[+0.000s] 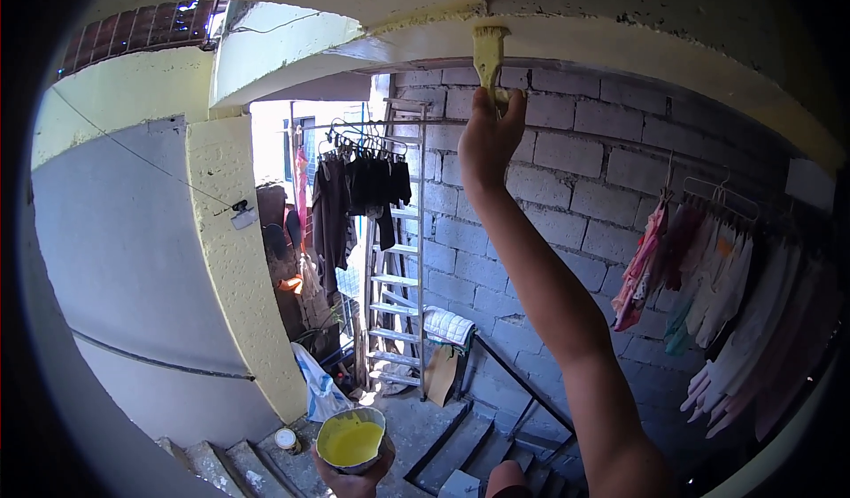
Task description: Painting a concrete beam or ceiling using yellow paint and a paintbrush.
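The person's right hand (501, 113) is raised overhead, fingers closed around the handle of a yellow paintbrush (488, 54), its bristles up at the rough ridge along a pale yellow concrete beam (584, 45). The left hand (354, 482), low down, cradles a bowl (375, 419) of yellow paint (351, 446) from beneath, above the near part of the floor (403, 416). By the floor's left edge, next to some concrete steps (232, 470), stands a small round tub (286, 440); a white and blue sack (319, 387) slumps near it. Farther back, a metal ladder (395, 332) stands upright near a grey block wall (567, 157), beside dark hanging clothes (367, 184).
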`<state>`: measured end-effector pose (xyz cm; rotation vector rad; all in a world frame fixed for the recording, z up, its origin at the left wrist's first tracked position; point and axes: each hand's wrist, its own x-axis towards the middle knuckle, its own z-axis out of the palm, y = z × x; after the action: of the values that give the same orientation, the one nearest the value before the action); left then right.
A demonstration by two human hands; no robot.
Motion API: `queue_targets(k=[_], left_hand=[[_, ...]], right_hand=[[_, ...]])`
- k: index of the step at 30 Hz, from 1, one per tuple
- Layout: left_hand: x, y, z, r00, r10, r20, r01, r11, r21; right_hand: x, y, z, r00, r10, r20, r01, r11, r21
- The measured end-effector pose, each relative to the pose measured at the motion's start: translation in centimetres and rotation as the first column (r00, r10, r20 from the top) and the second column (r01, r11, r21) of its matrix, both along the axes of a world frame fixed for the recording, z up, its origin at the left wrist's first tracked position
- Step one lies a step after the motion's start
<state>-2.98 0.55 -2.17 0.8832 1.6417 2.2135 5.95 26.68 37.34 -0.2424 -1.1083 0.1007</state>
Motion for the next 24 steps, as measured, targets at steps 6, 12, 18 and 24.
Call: queue_targets(k=[6, 12, 18, 24], left_hand=[[0.2, -0.2, 0.0, 0.994, 0.033, -0.101, -0.035, 0.999, -0.016], [0.5, 0.3, -0.9, 0.998, 0.053, 0.042, -0.055, 0.997, 0.062], [0.5, 0.3, -1.2, 0.996, 0.020, 0.083, -0.026, 0.997, 0.067], [0.6, 1.3, -1.3, 0.998, 0.062, 0.028, -0.064, 0.994, 0.089]], right_hand=[[-0.5, -1.4, -1.6, 0.999, -0.008, 0.045, 0.002, 0.991, 0.134], [-0.7, 0.0, -2.3, 0.992, -0.054, 0.116, 0.034, 0.985, 0.172], [1.0, 2.0, 0.2, 0.984, -0.131, 0.117, 0.105, 0.972, 0.208], [3.2, 5.4, 0.2, 0.979, -0.199, 0.039, 0.194, 0.975, 0.106]])
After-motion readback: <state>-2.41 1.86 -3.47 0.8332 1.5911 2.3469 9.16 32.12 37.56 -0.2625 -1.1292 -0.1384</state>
